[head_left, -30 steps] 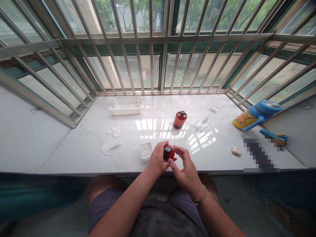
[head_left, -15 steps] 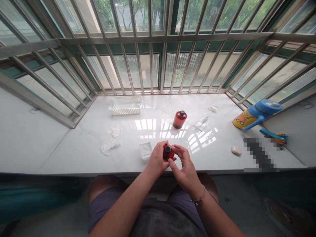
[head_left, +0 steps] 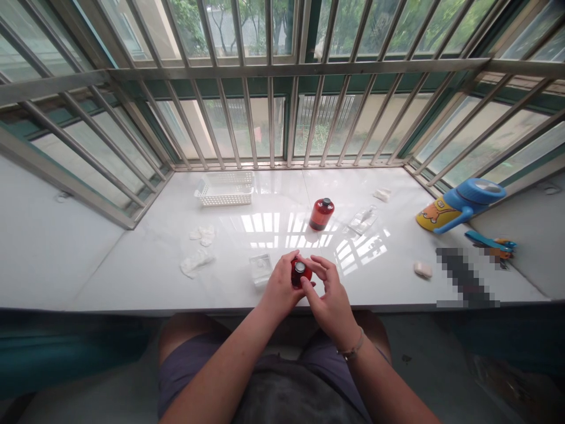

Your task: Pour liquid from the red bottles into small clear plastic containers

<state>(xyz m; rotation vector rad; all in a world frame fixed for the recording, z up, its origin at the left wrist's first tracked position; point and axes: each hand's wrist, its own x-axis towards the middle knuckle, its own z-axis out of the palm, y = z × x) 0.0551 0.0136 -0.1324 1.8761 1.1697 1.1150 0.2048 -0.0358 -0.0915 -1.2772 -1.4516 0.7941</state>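
Observation:
My left hand [head_left: 285, 281] is wrapped around a small dark red bottle [head_left: 296, 281] near the front edge of the counter. The bottle stands roughly upright, and its round top, facing up at me, looks silvery in the light. Close on the bottle's right side is my right hand [head_left: 325, 288], its fingers apart and curved, thumb and fingertips beside the top; whether they touch it I cannot tell. A second red bottle with a black cap [head_left: 321, 214] stands farther back. Just left of my hands sits a small clear plastic box [head_left: 261, 271].
White counter [head_left: 145, 282] below barred windows. A white perforated basket [head_left: 227, 197] stands back left, crumpled white tissues [head_left: 197, 262] left. A clear plastic wrapper [head_left: 362, 220], pale pink object [head_left: 422, 270], blue-yellow flask [head_left: 459, 205] and blue-orange tools [head_left: 492, 242] lie or stand to the right.
The top of the held bottle changes from black to silvery bright. My right hand's fingers have shifted slightly around it; my left hand keeps its hold.

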